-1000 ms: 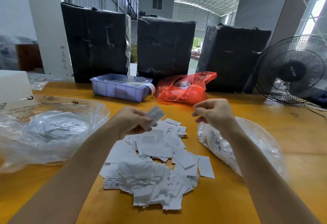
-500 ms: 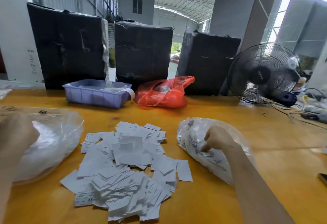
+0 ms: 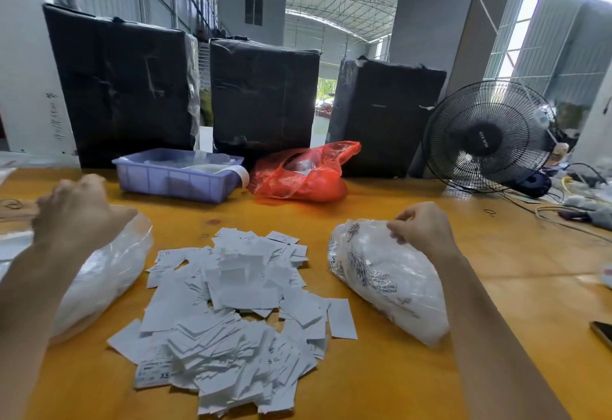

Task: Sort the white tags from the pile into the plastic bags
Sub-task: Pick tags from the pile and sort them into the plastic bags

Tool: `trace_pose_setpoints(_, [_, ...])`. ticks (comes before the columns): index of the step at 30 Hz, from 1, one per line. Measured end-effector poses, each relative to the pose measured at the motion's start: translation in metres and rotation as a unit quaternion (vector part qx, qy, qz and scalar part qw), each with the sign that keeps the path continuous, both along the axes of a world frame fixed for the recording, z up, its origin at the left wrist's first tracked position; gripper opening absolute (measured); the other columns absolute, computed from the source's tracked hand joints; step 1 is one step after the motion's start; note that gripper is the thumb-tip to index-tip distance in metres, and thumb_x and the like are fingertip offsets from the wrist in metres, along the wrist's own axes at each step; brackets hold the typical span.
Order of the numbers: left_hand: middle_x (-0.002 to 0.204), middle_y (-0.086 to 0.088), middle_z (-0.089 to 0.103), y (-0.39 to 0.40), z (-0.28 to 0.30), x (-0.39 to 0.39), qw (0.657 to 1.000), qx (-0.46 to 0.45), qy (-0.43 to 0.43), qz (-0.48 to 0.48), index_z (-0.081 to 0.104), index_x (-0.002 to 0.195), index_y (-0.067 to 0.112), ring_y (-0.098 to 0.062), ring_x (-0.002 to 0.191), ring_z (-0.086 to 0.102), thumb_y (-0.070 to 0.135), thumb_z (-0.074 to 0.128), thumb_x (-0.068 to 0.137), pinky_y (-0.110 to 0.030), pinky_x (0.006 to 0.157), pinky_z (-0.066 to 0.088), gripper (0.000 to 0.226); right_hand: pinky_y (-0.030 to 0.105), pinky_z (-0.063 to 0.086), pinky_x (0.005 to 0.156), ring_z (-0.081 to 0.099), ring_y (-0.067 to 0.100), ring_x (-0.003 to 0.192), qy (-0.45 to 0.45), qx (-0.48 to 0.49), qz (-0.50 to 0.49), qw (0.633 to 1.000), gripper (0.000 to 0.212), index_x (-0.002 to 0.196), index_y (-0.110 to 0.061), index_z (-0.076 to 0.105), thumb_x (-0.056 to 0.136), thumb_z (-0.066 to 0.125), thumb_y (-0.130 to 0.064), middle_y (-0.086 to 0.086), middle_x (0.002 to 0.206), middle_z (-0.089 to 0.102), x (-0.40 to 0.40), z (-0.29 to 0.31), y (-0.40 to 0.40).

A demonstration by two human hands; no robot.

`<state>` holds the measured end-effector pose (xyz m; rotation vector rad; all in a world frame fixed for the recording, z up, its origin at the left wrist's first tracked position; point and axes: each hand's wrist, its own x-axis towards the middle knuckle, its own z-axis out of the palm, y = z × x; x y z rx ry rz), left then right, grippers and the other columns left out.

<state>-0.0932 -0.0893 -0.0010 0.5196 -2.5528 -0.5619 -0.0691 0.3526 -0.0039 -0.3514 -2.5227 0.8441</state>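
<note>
A loose pile of white tags [image 3: 231, 303] lies on the yellow table in front of me. A clear plastic bag [image 3: 109, 274] with tags inside sits to its left, and a printed plastic bag [image 3: 390, 280], also filled with tags, lies to its right. My left hand [image 3: 76, 211] hovers over the left bag's far end with its fingers curled; its back faces me, so what it holds is hidden. My right hand [image 3: 420, 227] pinches the plastic at the top of the right bag.
A purple tray [image 3: 178, 177] and a red plastic bag [image 3: 301, 177] stand behind the pile, before three black wrapped boxes [image 3: 261, 95]. A black fan [image 3: 486, 138] and cables [image 3: 579, 211] fill the back right. A phone [image 3: 602, 333] lies at the right edge.
My left hand, which held a tag above the pile, moved out to the left bag. My right hand dropped from mid-air onto the right bag and took hold of its top.
</note>
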Motion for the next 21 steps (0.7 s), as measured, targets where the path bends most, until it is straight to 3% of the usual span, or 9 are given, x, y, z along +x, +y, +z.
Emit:
trace_pose_setpoints(3, [0.106,-0.013,0.063,0.038,0.011,0.016,0.990,0.027,0.075,-0.120,0.058,0.119,0.010,-0.023,0.087,0.056,0.032,0.075,0.079,-0.033,0.066,0.047,0.049,0.019,0.051,0.048,0.068,0.014,0.055,0.027,-0.255,0.151,0.955,0.008,0.082,-0.001,0.068,0.078,0.074,-0.005,0.010,0.064,0.071,0.014,0.023,-0.030])
trace_pose_setpoints(5, [0.097,-0.003,0.066,0.069,0.018,0.031,0.962,0.141,0.058,-0.224,0.063,0.111,0.013,-0.014,0.081,0.059,0.040,0.071,0.080,-0.025,0.058,0.045,0.042,0.017,0.051,0.051,0.070,0.015,0.061,-0.014,-0.335,0.249,0.909,0.009,0.084,-0.004,0.068,0.076,0.073,-0.004,0.010,0.069,0.073,0.023,0.033,-0.055])
trace_pose_setpoints(9, [0.092,-0.003,0.073,0.120,0.025,0.056,0.827,0.397,-0.067,-0.393,0.065,0.103,0.008,-0.013,0.080,0.070,0.056,0.059,0.066,-0.022,0.066,0.054,0.061,0.020,0.054,0.060,0.072,0.020,0.071,-0.082,-0.312,0.366,0.873,0.022,0.090,-0.006,0.067,0.071,0.075,-0.001,0.012,0.079,0.074,0.032,0.033,-0.101])
trace_pose_setpoints(12, [0.095,-0.006,0.074,0.138,0.012,0.059,0.781,0.409,-0.136,-0.452,0.069,0.099,0.007,-0.015,0.088,0.070,0.049,0.068,0.066,-0.027,0.074,0.055,0.053,0.022,0.055,0.060,0.071,0.019,0.067,-0.096,-0.284,0.385,0.873,0.021,0.092,-0.004,0.066,0.074,0.074,0.003,0.010,0.074,0.073,0.034,0.022,-0.126])
trace_pose_setpoints(13, [0.092,-0.008,0.074,0.140,0.008,0.060,0.777,0.407,-0.150,-0.456,0.068,0.101,0.005,-0.015,0.085,0.071,0.037,0.074,0.069,-0.024,0.069,0.056,0.046,0.022,0.055,0.059,0.070,0.017,0.064,-0.092,-0.276,0.382,0.877,0.018,0.090,-0.004,0.066,0.075,0.073,0.004,0.009,0.072,0.072,0.034,0.018,-0.132])
trace_pose_setpoints(15, [0.084,-0.012,0.074,0.139,0.000,0.057,0.807,0.367,-0.155,-0.436,0.066,0.103,0.000,-0.015,0.074,0.072,0.014,0.080,0.070,-0.018,0.063,0.054,0.039,0.022,0.053,0.055,0.068,0.014,0.060,-0.070,-0.256,0.370,0.890,0.012,0.085,-0.005,0.066,0.076,0.074,-0.002,0.009,0.070,0.071,0.033,0.010,-0.141])
trace_pose_setpoints(18, [0.072,-0.011,0.072,0.132,-0.005,0.053,0.877,0.284,-0.125,-0.367,0.067,0.095,0.003,-0.011,0.057,0.068,0.007,0.081,0.071,-0.016,0.053,0.050,0.028,0.027,0.053,0.054,0.066,0.016,0.057,-0.019,-0.179,0.326,0.928,0.007,0.084,-0.004,0.064,0.084,0.069,-0.009,0.011,0.070,0.071,0.026,-0.006,-0.147])
trace_pose_setpoints(21, [0.067,-0.012,0.071,0.123,-0.006,0.047,0.898,0.303,-0.067,-0.311,0.068,0.085,0.001,-0.011,0.050,0.066,0.006,0.077,0.076,-0.017,0.048,0.051,0.014,0.036,0.057,0.071,0.067,0.022,0.071,-0.021,-0.006,0.302,0.953,0.007,0.088,-0.003,0.068,0.084,0.068,-0.009,0.013,0.081,0.071,0.017,-0.025,-0.151])
